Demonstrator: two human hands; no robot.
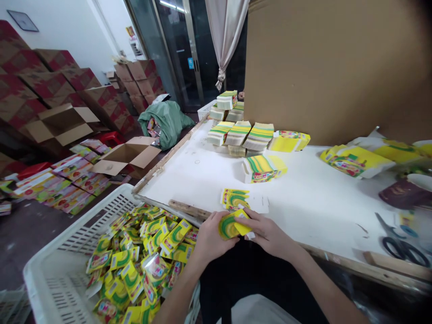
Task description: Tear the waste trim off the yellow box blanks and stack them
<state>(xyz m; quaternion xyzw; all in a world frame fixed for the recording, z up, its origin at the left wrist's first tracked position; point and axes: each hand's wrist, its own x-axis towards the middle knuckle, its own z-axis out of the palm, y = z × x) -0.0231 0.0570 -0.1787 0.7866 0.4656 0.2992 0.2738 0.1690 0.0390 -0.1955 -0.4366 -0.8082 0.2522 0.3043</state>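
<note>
Left hand (215,234) grips yellow carton (228,227), right hand (269,232) pinches its end; probably folding step, white flap (250,235) partly hidden. Tucking calls for steady hold.

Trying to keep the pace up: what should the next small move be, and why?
Probably use the right hand to tuck in the white tab while the left hand steadies the carton: both hands hold it, and the tab sticks out beside the right hand.
</note>
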